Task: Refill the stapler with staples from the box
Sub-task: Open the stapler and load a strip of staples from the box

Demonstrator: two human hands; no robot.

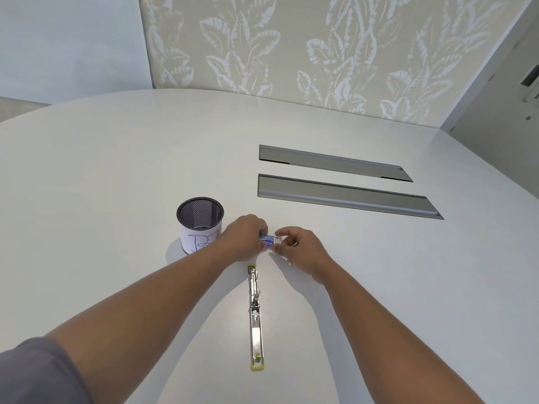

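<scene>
Staple box [268,239] gripped between both hands above table [116,170].
Left hand [246,238] and right hand [294,245] pinching opposite ends; stapler [255,316] lying opened flat, just nearer.

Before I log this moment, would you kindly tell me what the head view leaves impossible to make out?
- Staple box: mostly covered by the left hand and right hand; whether it is open and what it holds cannot be seen.
- Box print: too small to read.
- Stapler: lies opened flat; staples in its channel too small to tell.
- Mesh cup: its label is partly hidden by the left forearm.
</scene>
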